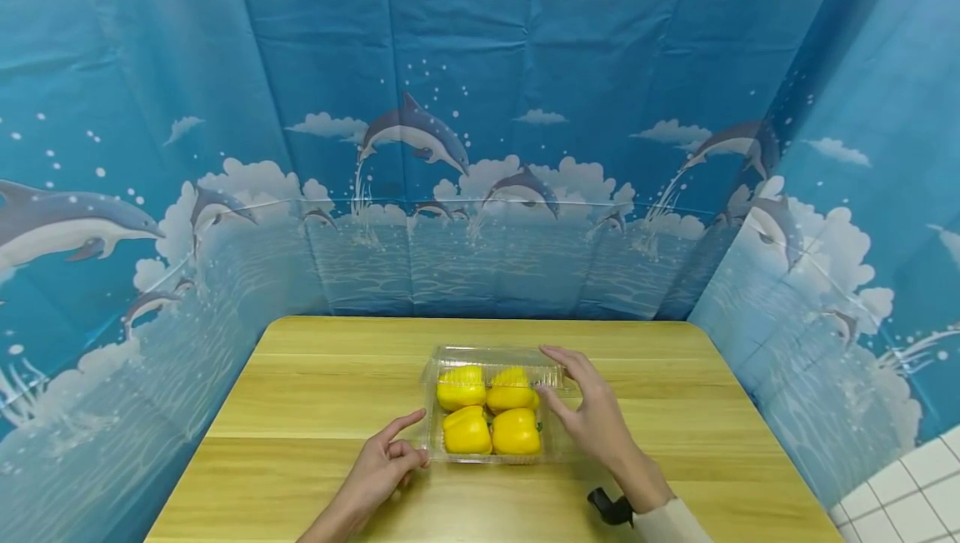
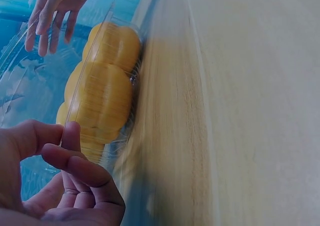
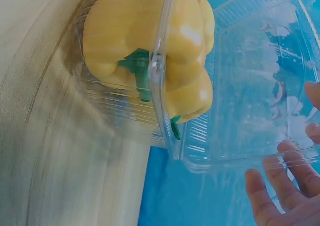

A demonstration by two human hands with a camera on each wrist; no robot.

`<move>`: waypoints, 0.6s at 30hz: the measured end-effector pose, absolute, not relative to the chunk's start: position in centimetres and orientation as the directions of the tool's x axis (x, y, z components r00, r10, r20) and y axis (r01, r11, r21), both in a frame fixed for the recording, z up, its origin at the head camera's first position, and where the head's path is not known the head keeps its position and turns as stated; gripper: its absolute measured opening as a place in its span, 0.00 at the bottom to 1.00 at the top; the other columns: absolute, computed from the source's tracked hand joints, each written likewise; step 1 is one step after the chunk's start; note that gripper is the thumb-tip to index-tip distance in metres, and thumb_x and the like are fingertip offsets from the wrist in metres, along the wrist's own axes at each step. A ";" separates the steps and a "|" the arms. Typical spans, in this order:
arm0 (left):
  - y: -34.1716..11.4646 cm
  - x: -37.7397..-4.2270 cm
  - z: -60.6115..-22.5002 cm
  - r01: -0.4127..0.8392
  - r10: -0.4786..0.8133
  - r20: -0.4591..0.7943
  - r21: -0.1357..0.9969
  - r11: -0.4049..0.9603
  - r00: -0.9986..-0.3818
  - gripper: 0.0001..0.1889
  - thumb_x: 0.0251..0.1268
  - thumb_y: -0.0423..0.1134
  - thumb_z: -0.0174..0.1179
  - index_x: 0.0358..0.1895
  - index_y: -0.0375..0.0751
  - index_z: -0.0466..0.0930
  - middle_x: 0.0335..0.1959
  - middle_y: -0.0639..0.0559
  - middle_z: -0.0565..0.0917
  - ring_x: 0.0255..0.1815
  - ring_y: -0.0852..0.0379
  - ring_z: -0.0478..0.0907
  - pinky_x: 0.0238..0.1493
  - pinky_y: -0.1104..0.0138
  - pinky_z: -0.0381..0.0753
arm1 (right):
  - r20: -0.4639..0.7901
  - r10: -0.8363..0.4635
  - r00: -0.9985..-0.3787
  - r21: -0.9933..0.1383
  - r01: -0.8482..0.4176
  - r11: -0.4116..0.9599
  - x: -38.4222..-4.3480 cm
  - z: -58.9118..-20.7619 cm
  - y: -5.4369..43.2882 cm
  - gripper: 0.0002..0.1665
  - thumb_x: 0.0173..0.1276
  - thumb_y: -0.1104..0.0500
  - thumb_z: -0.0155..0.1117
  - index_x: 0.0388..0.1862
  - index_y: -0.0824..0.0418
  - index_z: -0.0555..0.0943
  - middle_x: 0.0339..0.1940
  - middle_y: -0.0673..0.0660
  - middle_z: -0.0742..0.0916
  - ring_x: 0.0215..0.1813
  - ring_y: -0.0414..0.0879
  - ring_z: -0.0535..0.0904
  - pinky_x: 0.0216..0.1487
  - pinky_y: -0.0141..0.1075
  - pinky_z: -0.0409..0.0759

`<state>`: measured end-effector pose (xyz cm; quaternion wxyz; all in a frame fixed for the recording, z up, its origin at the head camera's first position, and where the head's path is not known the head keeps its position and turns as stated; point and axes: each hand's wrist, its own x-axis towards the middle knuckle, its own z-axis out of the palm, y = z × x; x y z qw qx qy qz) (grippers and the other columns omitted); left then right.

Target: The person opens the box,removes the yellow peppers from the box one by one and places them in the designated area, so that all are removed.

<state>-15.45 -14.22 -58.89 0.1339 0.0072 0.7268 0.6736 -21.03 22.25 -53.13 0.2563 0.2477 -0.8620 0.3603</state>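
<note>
Several yellow bell peppers [image 1: 516,431] with green stems [image 3: 142,73] sit in a clear plastic clamshell container [image 1: 480,458] on the table. Its transparent lid [image 3: 245,80] is raised at the far side. At the container's near left corner, my left hand [image 1: 386,464] pinches the rim between thumb and index finger, as the left wrist view shows; the other fingers curl below. My right hand [image 1: 592,410] is at the lid's right edge. Its fingers [image 3: 277,178] are extended and spread, apparently touching the lid edge, without curling round it.
The wooden table [image 1: 315,393] extends around the container on all sides. A blue curtain [image 1: 480,260] printed with dolphins hangs behind and beside it. A black strap piece [image 1: 611,507] is at the right wrist. White tiles [image 1: 911,493] show at the lower right.
</note>
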 end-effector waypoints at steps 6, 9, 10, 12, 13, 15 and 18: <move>-14.2 -15.4 -59.0 -0.175 0.191 -0.190 0.980 0.094 -0.963 0.41 0.83 0.34 0.70 0.93 0.39 0.66 0.39 0.47 0.95 0.27 0.60 0.74 0.24 0.72 0.69 | 0.557 -0.212 -0.803 -0.586 -0.562 0.584 -21.6 -53.7 22.6 0.44 0.86 0.61 0.75 0.95 0.51 0.70 0.86 0.59 0.83 0.82 0.62 0.83 0.73 0.63 0.90; -14.2 -15.4 -59.0 -0.174 0.197 -0.190 0.980 0.096 -0.962 0.41 0.83 0.35 0.70 0.93 0.39 0.65 0.38 0.48 0.95 0.27 0.60 0.74 0.24 0.72 0.70 | 0.525 -0.206 -0.826 -0.639 -0.542 0.546 -21.9 -53.9 22.8 0.47 0.88 0.61 0.72 0.98 0.49 0.63 0.90 0.61 0.79 0.85 0.66 0.80 0.77 0.66 0.86; -14.2 -15.4 -58.9 -0.174 0.197 -0.190 0.980 0.096 -0.962 0.41 0.83 0.35 0.70 0.93 0.39 0.65 0.38 0.48 0.95 0.26 0.60 0.74 0.24 0.72 0.69 | 0.516 -0.202 -0.832 -0.654 -0.535 0.534 -22.0 -54.0 22.8 0.47 0.89 0.61 0.71 0.99 0.49 0.62 0.91 0.62 0.78 0.85 0.67 0.79 0.77 0.67 0.86; -14.2 -15.3 -58.9 -0.172 0.201 -0.189 0.980 0.099 -0.961 0.41 0.83 0.35 0.70 0.93 0.39 0.65 0.38 0.48 0.95 0.26 0.60 0.74 0.24 0.72 0.70 | 0.496 -0.198 -0.845 -0.683 -0.521 0.512 -22.2 -54.1 22.9 0.48 0.90 0.61 0.70 0.99 0.49 0.60 0.93 0.63 0.75 0.86 0.68 0.78 0.78 0.68 0.84; -14.2 -15.3 -58.9 -0.172 0.204 -0.189 0.980 0.100 -0.961 0.41 0.83 0.35 0.70 0.93 0.40 0.65 0.38 0.48 0.95 0.27 0.60 0.74 0.24 0.71 0.70 | 0.488 -0.197 -0.850 -0.695 -0.515 0.501 -22.3 -54.2 22.9 0.48 0.90 0.61 0.70 1.00 0.49 0.59 0.94 0.63 0.74 0.86 0.69 0.78 0.79 0.68 0.83; -14.2 -15.3 -58.8 -0.173 0.207 -0.190 0.980 0.096 -0.960 0.41 0.83 0.35 0.70 0.93 0.40 0.65 0.38 0.48 0.95 0.27 0.60 0.74 0.25 0.71 0.70 | 0.469 -0.193 -0.862 -0.718 -0.500 0.485 -22.5 -54.4 23.0 0.48 0.90 0.61 0.69 1.00 0.49 0.59 0.95 0.63 0.72 0.88 0.68 0.77 0.80 0.69 0.82; -14.2 -15.2 -58.8 -0.171 0.218 -0.189 0.980 0.098 -0.957 0.41 0.84 0.35 0.69 0.94 0.39 0.64 0.38 0.49 0.94 0.27 0.60 0.74 0.26 0.71 0.71 | 0.446 -0.195 -0.873 -0.745 -0.483 0.460 -22.9 -54.8 23.2 0.47 0.91 0.61 0.68 0.99 0.51 0.59 0.96 0.63 0.71 0.89 0.69 0.75 0.81 0.69 0.80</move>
